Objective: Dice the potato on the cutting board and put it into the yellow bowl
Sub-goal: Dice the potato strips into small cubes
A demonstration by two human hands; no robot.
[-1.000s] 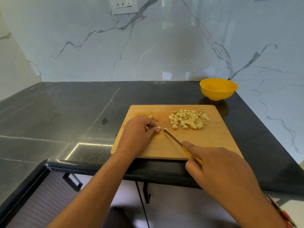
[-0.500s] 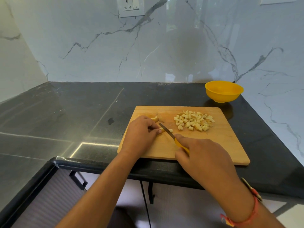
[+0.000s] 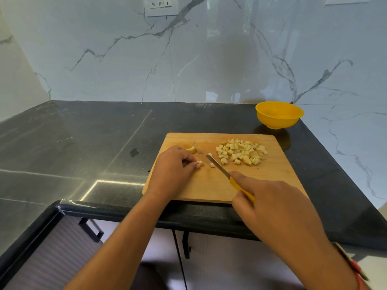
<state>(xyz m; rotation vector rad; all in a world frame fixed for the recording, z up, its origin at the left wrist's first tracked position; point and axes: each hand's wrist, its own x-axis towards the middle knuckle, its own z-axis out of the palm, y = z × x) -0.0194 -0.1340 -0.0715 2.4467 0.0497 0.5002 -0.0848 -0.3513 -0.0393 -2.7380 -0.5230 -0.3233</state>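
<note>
Gripping knife [image 3: 217,166], right hand [image 3: 272,208], left hand [image 3: 173,172] pinching potato piece [image 3: 200,163]

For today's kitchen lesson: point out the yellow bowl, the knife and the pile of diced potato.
yellow bowl [image 3: 277,122]: head view, outer front wall.
knife [image 3: 217,166]: head view, middle of blade.
pile of diced potato [image 3: 240,152]: head view, centre of heap.

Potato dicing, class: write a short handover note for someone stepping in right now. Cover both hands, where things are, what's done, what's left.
Left hand: pinning a small potato piece on the cutting board.
Right hand: gripping the knife, blade down beside that piece.
Done: a pile of diced potato lies on the board's far right.
Left: dice the last bits, including an end piece, then move everything into the yellow bowl, which looks empty.
</note>
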